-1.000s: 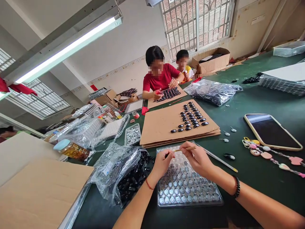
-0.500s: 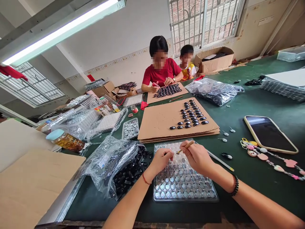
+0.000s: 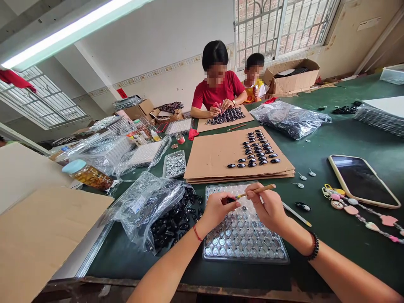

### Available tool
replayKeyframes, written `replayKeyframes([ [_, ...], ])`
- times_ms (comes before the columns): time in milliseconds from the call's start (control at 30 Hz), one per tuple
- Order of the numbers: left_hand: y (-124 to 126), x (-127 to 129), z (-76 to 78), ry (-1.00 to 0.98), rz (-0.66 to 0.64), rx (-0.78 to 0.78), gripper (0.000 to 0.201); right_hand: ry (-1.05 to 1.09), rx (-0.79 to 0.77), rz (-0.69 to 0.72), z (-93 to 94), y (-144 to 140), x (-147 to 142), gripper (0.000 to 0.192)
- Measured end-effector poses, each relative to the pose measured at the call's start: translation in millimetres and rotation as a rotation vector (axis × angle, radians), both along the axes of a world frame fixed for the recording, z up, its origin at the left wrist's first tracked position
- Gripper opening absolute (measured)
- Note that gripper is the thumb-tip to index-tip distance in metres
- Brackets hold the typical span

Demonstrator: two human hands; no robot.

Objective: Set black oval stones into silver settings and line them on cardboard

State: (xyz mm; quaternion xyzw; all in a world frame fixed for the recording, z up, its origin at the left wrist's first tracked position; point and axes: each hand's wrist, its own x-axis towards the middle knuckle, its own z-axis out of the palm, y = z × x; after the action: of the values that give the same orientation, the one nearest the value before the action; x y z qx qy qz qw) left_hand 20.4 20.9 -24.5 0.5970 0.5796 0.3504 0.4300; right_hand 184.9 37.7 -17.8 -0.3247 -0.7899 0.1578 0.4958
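While the bag of black stones (image 3: 164, 219) sits open at my left, my left hand (image 3: 217, 209) pinches one dark stone (image 3: 231, 200) over the clear tray (image 3: 244, 240), and my right hand (image 3: 268, 208) grips a thin wooden stick (image 3: 257, 190) touching it, phone (image 3: 362, 180) far right.

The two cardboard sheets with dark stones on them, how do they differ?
The near cardboard sheet lies past the hands and is mostly bare, with stones clustered toward its right side. The far cardboard sheet looks smaller, its stones are packed densely, and a person in red has both hands on it. Both are plain brown and lie flat on the green table.
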Motion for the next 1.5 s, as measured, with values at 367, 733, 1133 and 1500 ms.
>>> replayKeyframes([
  [367, -3.7, -3.2, 9.5, -0.295, -0.248, -0.348, 0.035, -0.002, 0.008, -0.009, 2.0, -0.4, 1.4, 0.017],
  [733, -5.7, 3.4, 12.6, -0.342, -0.053, -0.354, 0.027, -0.055, 0.034, 0.032, 1.0, -0.3, -1.3, 0.017],
  [1133, -10.1, 1.8, 14.7, -0.193, -0.176, -0.292, 0.020, 0.030, 0.024, 0.081, 4.8, -3.3, 1.0, 0.014],
  [1500, -6.8, 4.4, 5.5, -0.071, -0.073, -0.095, 0.027, 0.020, 0.030, 0.116, 2.1, -4.5, -0.2, 0.013],
])
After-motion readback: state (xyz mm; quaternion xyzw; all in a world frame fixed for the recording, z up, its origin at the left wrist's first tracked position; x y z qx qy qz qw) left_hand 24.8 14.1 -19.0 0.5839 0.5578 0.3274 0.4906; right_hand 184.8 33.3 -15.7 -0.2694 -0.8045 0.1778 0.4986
